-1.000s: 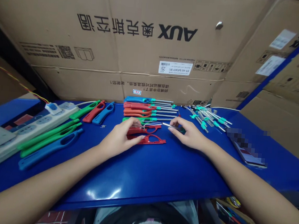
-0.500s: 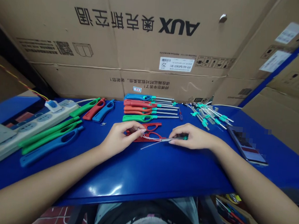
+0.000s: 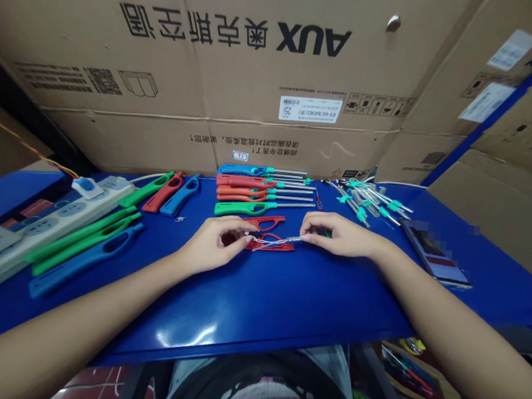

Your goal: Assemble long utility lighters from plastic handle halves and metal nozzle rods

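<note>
In a pinch, my right hand [image 3: 332, 233] holds a thin metal lighter tube [image 3: 293, 238], with a bit of green showing behind the fingers. White wires [image 3: 266, 242] run from the tube's left end to my left hand [image 3: 220, 242], whose thumb and fingertips are closed on their other end. The exact part there is too small to make out. Just beneath the wires lie two red lighter handle halves [image 3: 280, 247] on the blue table. Farther back, assembled lighters [image 3: 241, 208] in green, orange, red and blue lie in a row, tubes pointing right.
Loose metal tubes with green collars [image 3: 363, 202] are piled at the back right, near a phone [image 3: 433, 251]. Coloured handles [image 3: 88, 258] lie beside a white power strip [image 3: 69, 210] on the left. A cardboard wall [image 3: 163, 91] closes off the back.
My right hand has shifted its grip on the tube, and the green part shows less. The thin clear strand that stuck out below the tube now lies up along the wires. The view has shifted slightly.
</note>
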The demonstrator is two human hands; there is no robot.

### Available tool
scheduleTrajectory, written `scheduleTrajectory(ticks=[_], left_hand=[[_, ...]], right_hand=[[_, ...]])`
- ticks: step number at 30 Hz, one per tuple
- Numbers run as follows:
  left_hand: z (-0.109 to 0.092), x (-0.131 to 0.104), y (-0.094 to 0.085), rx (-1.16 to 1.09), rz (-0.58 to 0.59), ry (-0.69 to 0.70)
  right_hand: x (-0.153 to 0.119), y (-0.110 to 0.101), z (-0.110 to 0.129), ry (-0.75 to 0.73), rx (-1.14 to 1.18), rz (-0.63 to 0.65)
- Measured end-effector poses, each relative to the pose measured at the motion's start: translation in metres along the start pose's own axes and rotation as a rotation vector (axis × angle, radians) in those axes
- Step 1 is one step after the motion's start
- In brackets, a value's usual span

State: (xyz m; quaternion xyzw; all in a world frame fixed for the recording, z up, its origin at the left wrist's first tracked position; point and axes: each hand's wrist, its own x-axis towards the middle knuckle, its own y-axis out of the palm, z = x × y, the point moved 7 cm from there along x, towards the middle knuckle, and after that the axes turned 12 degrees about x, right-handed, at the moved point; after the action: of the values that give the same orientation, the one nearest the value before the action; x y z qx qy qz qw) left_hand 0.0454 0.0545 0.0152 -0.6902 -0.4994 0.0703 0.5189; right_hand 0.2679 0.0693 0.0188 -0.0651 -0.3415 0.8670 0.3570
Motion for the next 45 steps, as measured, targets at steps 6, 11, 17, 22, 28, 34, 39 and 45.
scheduleTrajectory(ticks=[6, 11, 17, 22, 28, 34, 39, 45], left_hand=[[-0.002, 0.002, -0.008, 0.105, -0.027, 0.129], [-0.003, 0.001, -0.007, 0.153, -0.016, 0.228], [-0.006, 0.001, -0.006, 0.136, -0.015, 0.241], [-0.007, 0.000, -0.003, 0.107, 0.004, 0.227], [-0.007, -0.001, -0.001, 0.081, -0.001, 0.210], [-0.004, -0.001, 0.002, 0.097, -0.013, 0.179], [0.000, -0.001, -0.002, 0.096, -0.051, 0.148], [0.000, 0.000, -0.010, 0.118, -0.122, 0.125]], right_hand=[[0.000, 0.000, -0.002, 0.042, 0.041, -0.013], [-0.001, 0.001, 0.000, 0.062, 0.051, -0.009], [-0.002, 0.007, -0.002, 0.089, 0.064, 0.038], [-0.002, 0.008, -0.003, 0.085, -0.022, 0.079], [-0.003, 0.007, 0.003, 0.026, -0.091, 0.078], [-0.003, 0.008, 0.004, 0.011, -0.168, 0.065], [-0.002, 0.009, 0.010, -0.051, -0.212, 0.045], [-0.002, 0.004, 0.009, -0.057, -0.206, -0.006]])
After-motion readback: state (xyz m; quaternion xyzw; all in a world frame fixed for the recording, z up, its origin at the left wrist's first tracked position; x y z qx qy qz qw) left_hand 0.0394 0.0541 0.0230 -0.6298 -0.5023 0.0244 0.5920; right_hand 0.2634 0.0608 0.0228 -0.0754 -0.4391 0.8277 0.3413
